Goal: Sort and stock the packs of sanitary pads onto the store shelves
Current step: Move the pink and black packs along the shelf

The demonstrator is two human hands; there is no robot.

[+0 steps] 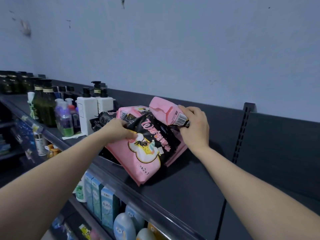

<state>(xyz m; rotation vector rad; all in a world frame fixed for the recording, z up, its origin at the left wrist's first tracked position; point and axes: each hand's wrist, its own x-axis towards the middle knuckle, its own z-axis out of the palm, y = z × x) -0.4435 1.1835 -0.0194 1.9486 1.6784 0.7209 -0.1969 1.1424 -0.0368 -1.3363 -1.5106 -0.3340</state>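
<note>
Several pink-and-black packs of sanitary pads lie in a loose pile on the dark top shelf (199,187). The front pack (149,153), pink with a black top and a cartoon figure, leans tilted toward me over the shelf edge. My left hand (119,130) grips its upper left corner. A second pack (166,111), mostly pink with a barcode, sits higher at the back, and my right hand (194,126) holds its right end. More packs (131,113) lie underneath and behind, partly hidden.
Pump bottles, two white ones (88,111) among them, and green and purple bottles (65,118) stand left of the pile. Boxes and bottles (103,201) fill the lower shelf. The shelf's back panel (277,135) and a slotted upright (242,129) run along the wall.
</note>
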